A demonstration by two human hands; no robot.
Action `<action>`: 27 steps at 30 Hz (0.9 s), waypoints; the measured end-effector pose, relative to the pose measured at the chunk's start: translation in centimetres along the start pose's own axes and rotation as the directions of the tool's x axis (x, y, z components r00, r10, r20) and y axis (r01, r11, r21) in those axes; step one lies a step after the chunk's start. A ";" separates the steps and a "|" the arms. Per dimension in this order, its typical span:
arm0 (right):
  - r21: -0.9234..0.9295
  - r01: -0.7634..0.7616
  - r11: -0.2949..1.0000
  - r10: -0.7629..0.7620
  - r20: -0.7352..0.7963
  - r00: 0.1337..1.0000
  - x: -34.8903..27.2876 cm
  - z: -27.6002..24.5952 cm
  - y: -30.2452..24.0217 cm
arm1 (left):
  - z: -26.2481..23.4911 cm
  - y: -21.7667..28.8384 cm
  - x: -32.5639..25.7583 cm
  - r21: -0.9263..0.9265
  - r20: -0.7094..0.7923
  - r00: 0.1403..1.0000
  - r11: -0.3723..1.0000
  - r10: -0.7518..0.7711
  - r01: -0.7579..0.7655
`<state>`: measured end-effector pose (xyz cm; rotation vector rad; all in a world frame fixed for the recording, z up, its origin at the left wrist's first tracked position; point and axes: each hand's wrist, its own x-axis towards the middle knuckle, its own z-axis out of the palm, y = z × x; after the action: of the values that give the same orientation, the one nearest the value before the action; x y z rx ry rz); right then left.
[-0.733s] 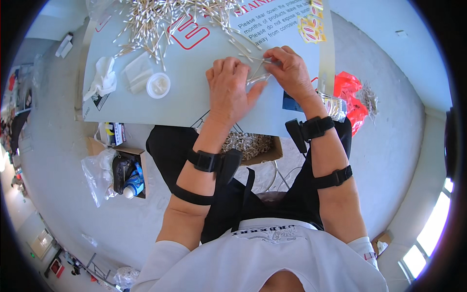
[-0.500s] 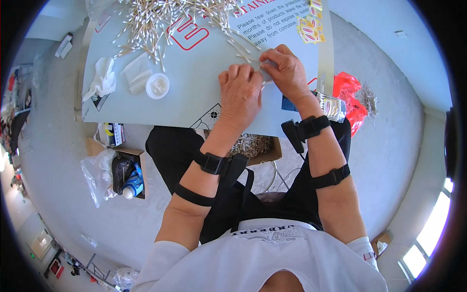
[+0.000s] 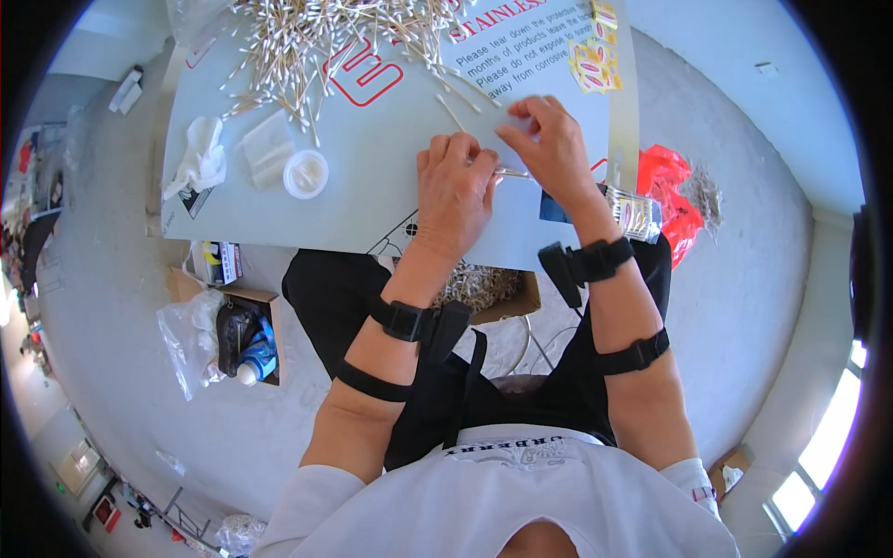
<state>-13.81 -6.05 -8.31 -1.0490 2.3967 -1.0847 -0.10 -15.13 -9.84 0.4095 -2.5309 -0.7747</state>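
Observation:
Toward the front of the table, my left hand (image 3: pixel 454 191) has its fingers closed round cotton swabs (image 3: pixel 513 173), whose ends stick out to the right of its fingertips. Their number is hard to make out. My right hand (image 3: pixel 551 147) hovers just right of it, thumb and fingers apart, with nothing visible between them. Beyond both hands lies a large heap of loose cotton swabs (image 3: pixel 299 58). A few single swabs lie strewn between that heap and my hands, one of them (image 3: pixel 450 112) close to my left fingers.
Left on the table (image 3: pixel 279 216) are a round white tub (image 3: pixel 305 174), a clear plastic bag (image 3: pixel 267 149) and crumpled white material (image 3: pixel 201 156). Yellow packets (image 3: pixel 595 65) lie far right. A red bag (image 3: pixel 672 191) is beyond the right edge; an open box (image 3: pixel 507 296) sits below the front edge.
My right hand has drawn back from my left fingers, and its pinch has opened. My left hand stays closed in nearly the same place, with the swab ends now showing.

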 end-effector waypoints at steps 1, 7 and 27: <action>-0.060 0.029 0.998 -0.036 -0.109 0.993 0.7 1.0 -0.7 | 0.1 -0.2 -0.1 0.012 -0.014 1.000 1.000 0.018 -0.018; -0.372 0.145 0.917 -0.199 -0.111 0.974 4.7 2.6 -1.2 | -0.1 -0.4 -0.1 0.014 -0.019 0.999 0.999 0.037 -0.037; -0.085 0.101 0.991 -0.109 -0.097 0.989 6.4 2.0 -1.8 | -0.4 -1.1 0.1 0.117 0.061 0.997 0.992 0.046 -0.053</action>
<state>-16.27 -12.54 -8.16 -1.1855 2.5085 -1.1095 0.16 -16.28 -10.13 0.3660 -2.6394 -0.6282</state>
